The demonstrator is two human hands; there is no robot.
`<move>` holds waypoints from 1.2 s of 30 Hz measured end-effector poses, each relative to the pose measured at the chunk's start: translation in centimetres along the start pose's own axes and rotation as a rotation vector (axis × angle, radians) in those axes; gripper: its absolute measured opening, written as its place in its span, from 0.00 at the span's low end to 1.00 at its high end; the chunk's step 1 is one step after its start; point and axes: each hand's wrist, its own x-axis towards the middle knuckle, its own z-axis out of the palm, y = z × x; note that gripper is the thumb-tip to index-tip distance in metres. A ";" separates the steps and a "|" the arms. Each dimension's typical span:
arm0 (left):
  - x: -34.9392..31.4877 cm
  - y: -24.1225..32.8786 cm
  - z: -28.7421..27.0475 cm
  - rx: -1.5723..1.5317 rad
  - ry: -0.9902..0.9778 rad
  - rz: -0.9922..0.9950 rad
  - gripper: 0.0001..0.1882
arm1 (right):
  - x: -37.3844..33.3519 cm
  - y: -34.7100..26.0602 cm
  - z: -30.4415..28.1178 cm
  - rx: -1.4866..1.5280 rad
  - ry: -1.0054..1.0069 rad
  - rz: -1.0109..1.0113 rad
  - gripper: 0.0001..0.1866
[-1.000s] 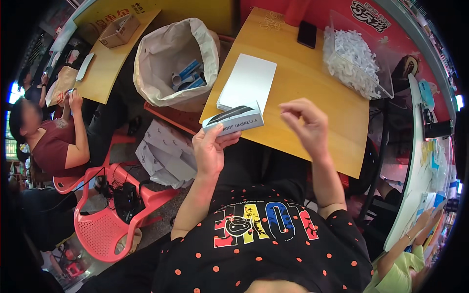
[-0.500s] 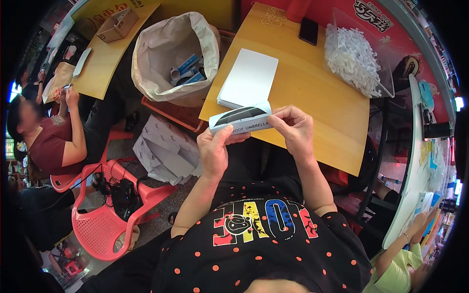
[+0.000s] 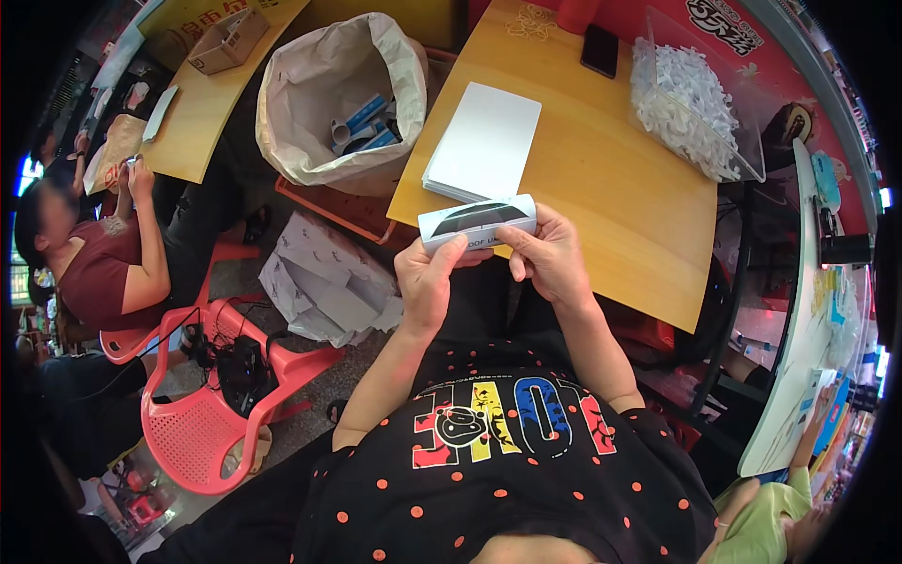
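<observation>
Between my two hands is a sheet of paper curled into a tube [image 3: 451, 224], pale with a dark umbrella picture and lettering. My left hand [image 3: 427, 287] grips its left part, thumb on the front and fingers behind. My right hand [image 3: 554, 258] pinches the right end, its thumb laid across the printed face. Just beyond the tube, a stack of white sheets [image 3: 489, 136] lies at the near left part of the yellow table [image 3: 620, 226]. What the fingers behind the roll touch is hidden.
Left of the table stands a big pale sack [image 3: 282, 117] holding blue and white rolls [image 3: 366, 115]. A clear bin [image 3: 747, 155] of small white plastic pieces [image 3: 691, 99], a phone [image 3: 599, 52] and rubber bands [image 3: 531, 23] are farther back. A pink chair [image 3: 202, 437] and a seated person [image 3: 122, 249] are leftward.
The paper is curled more tightly, hiding part of its lettering, and sits slightly farther right. My right hand has moved in, its thumb now lying over the print.
</observation>
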 end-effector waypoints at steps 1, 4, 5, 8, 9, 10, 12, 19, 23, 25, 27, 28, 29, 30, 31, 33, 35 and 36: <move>0.1 0.1 0.2 -0.011 0.006 -0.010 0.12 | 0.0 0.1 0.0 0.028 0.008 -0.017 0.10; 0.2 0.1 1.2 0.010 0.059 -0.014 0.11 | 0.1 0.6 0.5 0.007 0.054 -0.118 0.08; 0.2 0.0 1.5 0.026 0.083 -0.011 0.11 | 0.0 0.6 0.7 -0.018 0.068 -0.120 0.07; 0.6 -0.5 1.5 0.130 0.172 -0.042 0.11 | -0.2 0.6 1.0 -0.079 0.093 -0.123 0.06; 0.7 -0.8 1.4 0.147 0.169 -0.031 0.11 | -0.1 0.7 0.9 -0.097 0.094 -0.127 0.06; 0.7 -0.7 1.3 0.134 0.159 -0.037 0.11 | -0.1 0.7 0.7 -0.114 0.096 -0.130 0.06; 0.6 -0.6 1.1 0.106 0.136 -0.050 0.10 | -0.1 0.8 0.5 -0.106 0.089 -0.111 0.07; 1.2 -1.1 -2.1 -0.234 -0.090 -0.225 0.16 | 0.4 1.2 -2.0 0.123 0.022 -0.002 0.10; 0.9 0.0 -2.8 -0.247 -0.038 -0.342 0.14 | 0.5 -0.1 -2.6 -0.032 0.000 0.100 0.12; 0.9 -0.7 -4.3 -0.090 0.012 -0.319 0.12 | 0.5 0.0 -3.3 -0.355 0.052 0.037 0.11; 0.9 -0.9 -5.7 0.075 0.022 -0.282 0.08 | 0.5 0.5 -3.5 -0.481 0.063 -0.031 0.11; 0.8 -0.8 -6.1 0.158 0.027 -0.264 0.07 | 0.5 0.7 -3.4 -0.448 0.049 -0.064 0.11; 0.5 -0.6 -6.3 0.169 0.057 -0.262 0.05 | 0.5 1.0 -3.3 -0.414 0.035 -0.098 0.11; 0.3 -0.2 -6.5 0.137 0.044 -0.261 0.05 | 0.6 1.2 -3.5 -0.337 -0.007 -0.051 0.10; 0.1 0.2 -6.7 0.105 0.029 -0.261 0.05 | 0.7 1.4 -3.7 -0.259 -0.048 -0.004 0.10; 0.2 1.1 -6.9 0.068 0.025 -0.264 0.05 | 1.0 1.8 -3.7 -0.138 -0.097 0.059 0.10; 0.9 2.1 -7.3 0.067 0.048 -0.232 0.05 | 1.3 1.9 -3.4 -0.051 -0.111 0.091 0.10; 1.4 2.6 -7.5 0.065 0.059 -0.216 0.05 | 1.4 1.6 -3.0 -0.014 -0.052 0.035 0.10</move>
